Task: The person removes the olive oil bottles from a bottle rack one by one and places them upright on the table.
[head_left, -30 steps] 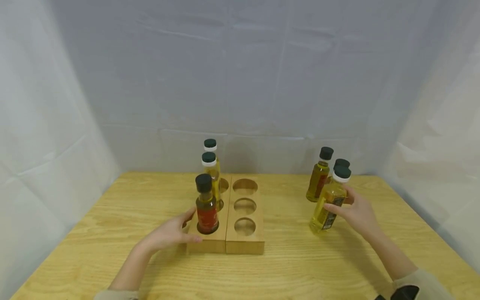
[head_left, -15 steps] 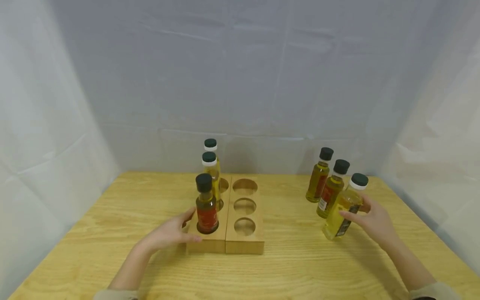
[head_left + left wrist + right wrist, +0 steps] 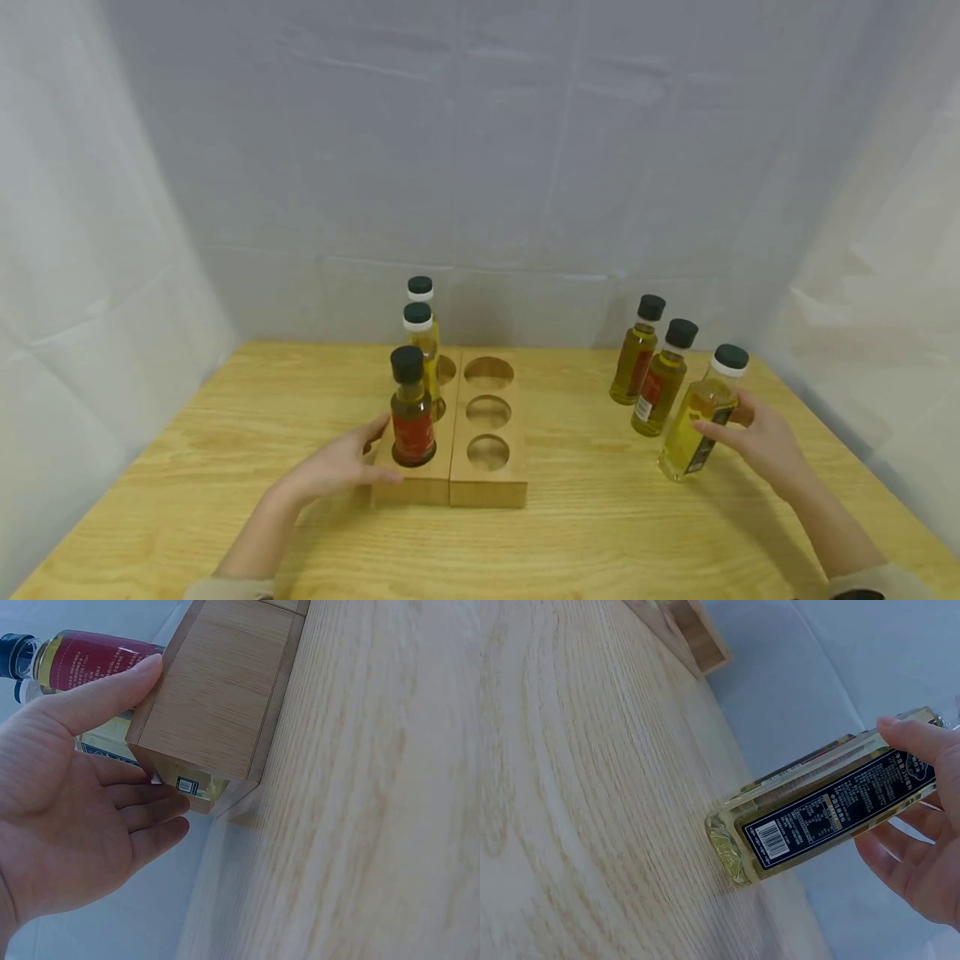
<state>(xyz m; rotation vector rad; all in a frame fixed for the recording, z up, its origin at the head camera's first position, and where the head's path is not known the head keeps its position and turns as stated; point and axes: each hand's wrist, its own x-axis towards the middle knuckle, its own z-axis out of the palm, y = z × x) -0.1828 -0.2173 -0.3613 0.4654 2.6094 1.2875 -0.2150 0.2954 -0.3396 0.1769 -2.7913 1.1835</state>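
1. I see the wooden tabletop point(image 3: 225, 467) filling the near part of the head view, with pale sheeting hung behind it and at both sides
2. On the tabletop, a little left of centre, sits the wooden bottle block point(image 3: 480, 487), two slabs side by side with round holes; the three holes in the right slab are open
3. My left hand point(image 3: 337, 468) rests against the near left corner of the block; in the left wrist view the thumb lies along the block's face and the fingers point(image 3: 161, 812) are straight and relaxed beside its end, so this hand is open and grips nothing
4. My right hand point(image 3: 765, 442) is at the right of the tabletop, fingers point(image 3: 922, 742) and thumb curled round the white-collared oil bottle point(image 3: 699, 421), holding it firmly
5. That bottle is tilted, its cap leaning right and away, its near bottom edge at or on the tabletop just right of the other loose bottles; the right wrist view shows its black label and barcode
6. Two more oil bottles stand upright just left of it: the middle bottle point(image 3: 660, 385) with a red label, and the far bottle point(image 3: 636, 358) behind that
7. In the left slab stand three bottles in a row: the red-label bottle point(image 3: 411, 417) nearest, a yellow bottle point(image 3: 422, 346) behind, and a third point(image 3: 420, 292) farthest
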